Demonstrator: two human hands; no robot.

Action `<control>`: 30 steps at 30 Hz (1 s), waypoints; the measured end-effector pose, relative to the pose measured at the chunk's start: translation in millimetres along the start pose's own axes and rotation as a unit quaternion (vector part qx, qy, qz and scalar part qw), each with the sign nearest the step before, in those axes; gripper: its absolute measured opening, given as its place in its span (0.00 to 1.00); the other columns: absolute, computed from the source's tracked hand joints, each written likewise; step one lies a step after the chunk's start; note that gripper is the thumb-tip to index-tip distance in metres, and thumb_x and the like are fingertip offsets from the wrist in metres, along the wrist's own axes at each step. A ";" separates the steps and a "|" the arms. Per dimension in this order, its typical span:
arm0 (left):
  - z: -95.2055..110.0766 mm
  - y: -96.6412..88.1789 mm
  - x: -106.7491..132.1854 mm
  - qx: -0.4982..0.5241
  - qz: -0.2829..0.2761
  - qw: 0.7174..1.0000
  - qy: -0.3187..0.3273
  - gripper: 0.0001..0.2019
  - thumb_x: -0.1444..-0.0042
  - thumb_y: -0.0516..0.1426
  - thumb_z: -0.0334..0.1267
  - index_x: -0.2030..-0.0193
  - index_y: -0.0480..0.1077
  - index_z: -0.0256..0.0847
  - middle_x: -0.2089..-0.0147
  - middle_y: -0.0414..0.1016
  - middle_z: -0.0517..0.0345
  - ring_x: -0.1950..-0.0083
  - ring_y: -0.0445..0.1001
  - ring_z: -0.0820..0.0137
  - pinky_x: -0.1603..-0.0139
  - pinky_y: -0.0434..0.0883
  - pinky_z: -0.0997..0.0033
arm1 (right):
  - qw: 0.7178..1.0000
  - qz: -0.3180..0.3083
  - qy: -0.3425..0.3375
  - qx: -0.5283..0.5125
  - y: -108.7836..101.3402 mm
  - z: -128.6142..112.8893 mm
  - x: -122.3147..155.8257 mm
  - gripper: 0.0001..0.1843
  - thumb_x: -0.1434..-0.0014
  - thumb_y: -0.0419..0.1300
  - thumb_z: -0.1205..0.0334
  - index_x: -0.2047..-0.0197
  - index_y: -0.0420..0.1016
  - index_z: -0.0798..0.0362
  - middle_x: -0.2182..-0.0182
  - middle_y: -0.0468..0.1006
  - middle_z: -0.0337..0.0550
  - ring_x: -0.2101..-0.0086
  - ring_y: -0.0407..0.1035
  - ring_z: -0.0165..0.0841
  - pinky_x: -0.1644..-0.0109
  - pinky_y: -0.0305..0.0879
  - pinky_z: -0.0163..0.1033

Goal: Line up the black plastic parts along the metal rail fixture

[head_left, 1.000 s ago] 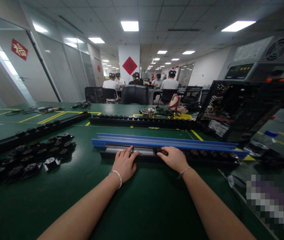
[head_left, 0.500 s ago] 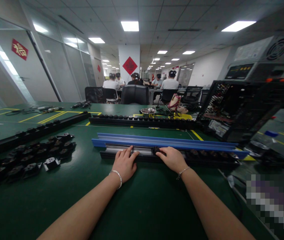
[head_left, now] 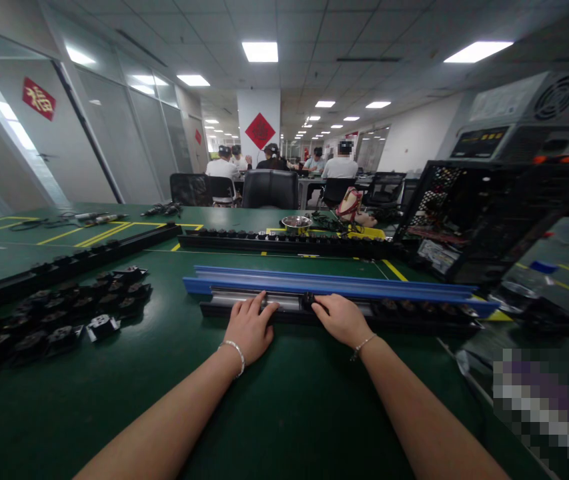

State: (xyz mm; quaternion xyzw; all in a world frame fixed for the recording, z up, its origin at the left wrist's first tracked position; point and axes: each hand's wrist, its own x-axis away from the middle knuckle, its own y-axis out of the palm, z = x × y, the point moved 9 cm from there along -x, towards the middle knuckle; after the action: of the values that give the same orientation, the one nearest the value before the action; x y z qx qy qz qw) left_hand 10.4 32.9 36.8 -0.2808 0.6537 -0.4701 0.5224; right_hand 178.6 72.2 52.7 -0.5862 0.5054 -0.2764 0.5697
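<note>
A long black rail [head_left: 414, 313] with a silver channel lies across the green table [head_left: 284, 400] in front of me, beside a blue strip [head_left: 344, 283]. My left hand [head_left: 249, 327] rests flat on the rail's left part, fingers spread over the silver channel. My right hand [head_left: 341, 319] is closed on a small black socket module [head_left: 308, 300] sitting in the rail. Several more black modules fill the rail to the right of that hand.
A heap of loose black socket modules [head_left: 64, 313] lies at the left. Two other long black rails [head_left: 284, 243] lie further back. An open black computer case [head_left: 484, 220] stands at the right. People sit at desks far behind.
My right hand has slid the black module leftward along the rail, toward my left hand. My left hand has stayed in place.
</note>
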 end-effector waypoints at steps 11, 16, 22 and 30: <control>-0.3 0.1 0.6 0.003 0.001 1.000 -0.002 0.24 0.50 0.54 0.38 0.44 0.62 0.51 0.37 0.57 0.50 0.43 0.61 0.58 0.44 0.55 0.55 | 1.000 -0.011 -0.020 -0.002 2.9 -9.2 1.0 0.21 0.38 0.43 0.55 0.50 0.71 0.52 0.53 0.74 0.44 0.53 0.66 0.36 0.50 0.59 0.39; 0.6 -0.2 0.2 -0.001 0.002 1.000 -0.001 0.24 0.50 0.54 0.38 0.44 0.62 0.52 0.37 0.58 0.50 0.43 0.62 0.58 0.44 0.56 0.55 | 1.000 -0.010 -0.025 -0.004 3.9 -10.5 1.7 0.23 0.38 0.43 0.55 0.47 0.68 0.54 0.50 0.73 0.44 0.52 0.65 0.37 0.48 0.59 0.41; 0.6 -1.2 -0.1 0.004 0.001 1.000 -0.003 0.23 0.50 0.54 0.38 0.45 0.62 0.52 0.37 0.58 0.50 0.44 0.62 0.58 0.45 0.56 0.55 | 1.000 0.009 -0.012 -0.004 3.1 -7.0 1.7 0.22 0.40 0.45 0.54 0.49 0.70 0.54 0.51 0.74 0.44 0.52 0.66 0.38 0.48 0.60 0.42; 0.3 -1.5 -0.2 0.003 0.002 1.000 -0.003 0.23 0.50 0.54 0.38 0.45 0.62 0.52 0.38 0.59 0.51 0.43 0.62 0.58 0.44 0.56 0.55 | 0.998 0.042 -0.028 -0.025 -1.5 -7.5 2.3 0.18 0.42 0.48 0.56 0.56 0.75 0.52 0.56 0.77 0.41 0.54 0.68 0.35 0.49 0.61 0.40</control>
State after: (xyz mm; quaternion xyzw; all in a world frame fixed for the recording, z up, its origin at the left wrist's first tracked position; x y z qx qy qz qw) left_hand 10.5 32.3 38.2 -0.2793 0.6511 -0.4701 0.5264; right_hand 173.0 67.0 55.0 -0.5861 0.5198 -0.2231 0.5800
